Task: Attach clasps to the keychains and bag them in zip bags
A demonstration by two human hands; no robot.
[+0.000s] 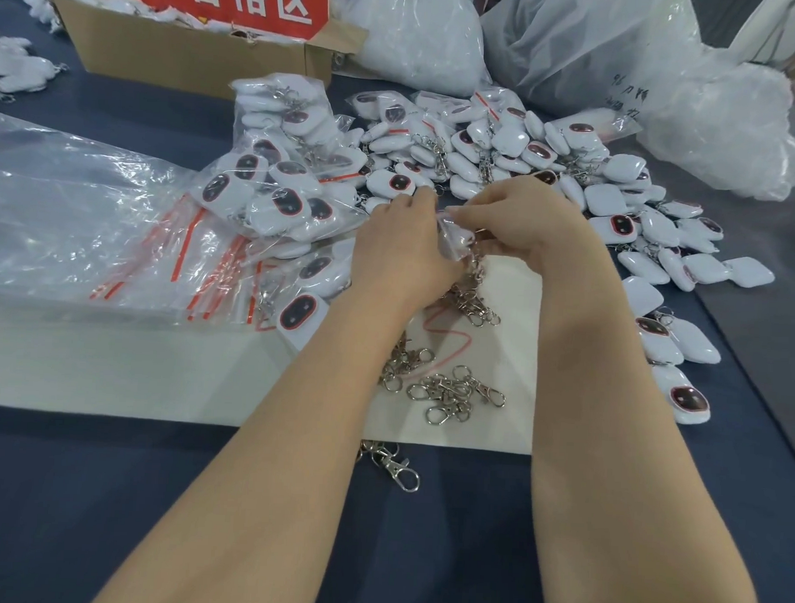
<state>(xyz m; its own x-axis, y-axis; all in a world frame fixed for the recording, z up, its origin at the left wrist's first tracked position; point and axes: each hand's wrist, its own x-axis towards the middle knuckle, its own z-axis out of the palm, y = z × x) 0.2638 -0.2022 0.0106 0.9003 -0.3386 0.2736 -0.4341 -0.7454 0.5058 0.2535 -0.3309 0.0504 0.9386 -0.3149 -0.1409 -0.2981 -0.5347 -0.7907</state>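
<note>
Head view is showing the person's left hand [402,244] and right hand [528,229] meeting over the middle of the worktop [105,493], each with curled fingers pinching the small zip bag [453,234] between them. Something white is showing through the bag, too blurred to tell for sure. Loose metal clasps [455,390] are lying in small heaps on a white sheet [156,363] below the hands, and a single clasp [399,471] is sitting off its edge on the dark blue surface. A pile of white keychains [614,197] is spreading behind and to the right of the hands. Filled bags [273,191] are stacking up at the left, resting on empty zip bags [205,270] with red strips. A cardboard box [192,60] is standing at the back.
</note>
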